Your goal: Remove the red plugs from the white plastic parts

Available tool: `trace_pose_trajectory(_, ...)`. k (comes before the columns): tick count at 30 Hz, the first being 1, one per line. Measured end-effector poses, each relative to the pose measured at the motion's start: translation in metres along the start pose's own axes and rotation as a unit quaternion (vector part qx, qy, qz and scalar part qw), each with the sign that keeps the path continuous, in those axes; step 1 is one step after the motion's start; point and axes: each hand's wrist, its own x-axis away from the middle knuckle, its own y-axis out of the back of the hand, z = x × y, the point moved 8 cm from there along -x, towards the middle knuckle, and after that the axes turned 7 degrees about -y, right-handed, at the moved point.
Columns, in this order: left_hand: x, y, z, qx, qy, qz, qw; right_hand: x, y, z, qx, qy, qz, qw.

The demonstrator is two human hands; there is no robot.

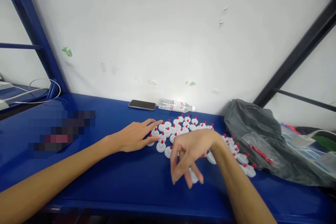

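Small white round caps with red-tipped nozzles [161, 146] stand in a loose cluster on the blue tabletop [115, 182]. My left hand [135, 135] is palm down at the cluster's left edge, fingers spread and the fingertips beside the nearest caps. Over the front of the cluster, my right hand [191, 150] hangs from a bent wrist, its fingers pointing down and apart. A white piece [193, 175] shows behind and between those fingers; whether they touch it I cannot tell. The right hand and forearm hide part of the cluster.
A phone [142, 105] and a clear plastic bottle [175, 105] lie against the white wall. To the right is a dark grey plastic bag [244, 122] with a clear packet of red pieces [262, 152] on it. A blue metal post [39, 35] rises at left.
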Motion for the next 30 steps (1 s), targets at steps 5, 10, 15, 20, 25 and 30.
trace_pose_trajectory(5, 0.0, -0.001, 0.0, 0.0, 0.0, 0.007, 1.0, -0.018, -0.02, 0.005, 0.02, -0.034, -0.064, 0.997)
trace_pose_trajectory(10, 0.001, -0.001, -0.001, -0.008, -0.002, 0.0, 1.0, 0.005, -0.041, -0.029, -0.009, 0.009, -0.267, 0.964)
trace_pose_trajectory(15, 0.001, -0.004, 0.002, -0.016, 0.0, 0.003, 1.0, 0.041, -0.038, -0.053, 0.021, 0.009, -0.415, 0.91)
trace_pose_trajectory(20, 0.001, -0.004, 0.003, -0.015, 0.007, 0.0, 1.0, 0.089, -0.023, -0.073, -0.041, 0.011, -0.532, 0.846)
trace_pose_trajectory(25, 0.001, -0.005, 0.002, -0.013, 0.007, 0.003, 1.0, 0.174, -0.012, -0.135, -0.14, -0.018, -0.767, 0.626)
trace_pose_trajectory(30, 0.0, -0.005, 0.003, -0.002, 0.016, 0.0, 1.0, 0.168, 0.007, -0.186, -0.128, -0.031, -0.779, 0.613)
